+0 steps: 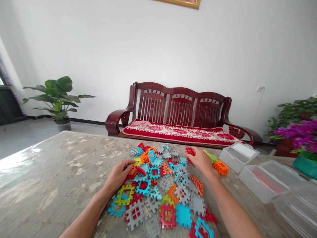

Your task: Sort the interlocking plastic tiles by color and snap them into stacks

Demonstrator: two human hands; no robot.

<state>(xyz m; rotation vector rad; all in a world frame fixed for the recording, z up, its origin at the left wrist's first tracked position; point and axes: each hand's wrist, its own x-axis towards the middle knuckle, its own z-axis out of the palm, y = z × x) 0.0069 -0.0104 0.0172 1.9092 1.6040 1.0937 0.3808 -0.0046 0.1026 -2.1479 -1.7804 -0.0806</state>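
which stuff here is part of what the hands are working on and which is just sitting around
In hand:
- left hand, resting on the pile's edge
- right hand, on the far side of the pile
- pile of toothed plastic tiles
- clear plastic boxes beside the pile

Lying about:
- wooden bench
- leafy potted plant
- purple flowers

Tiles point(160, 188) lie heaped mid-tabletop point(61, 165) before me. Boxes point(267, 181) line its right edge. A bench point(180, 115) stands behind.

Red, turquoise, grey, orange and lime puzzle tiles point(160, 185) litter the beige-mottled desk point(61, 165); a red floral cushion point(180, 131) covers the dark-red bench point(180, 105) at centre.
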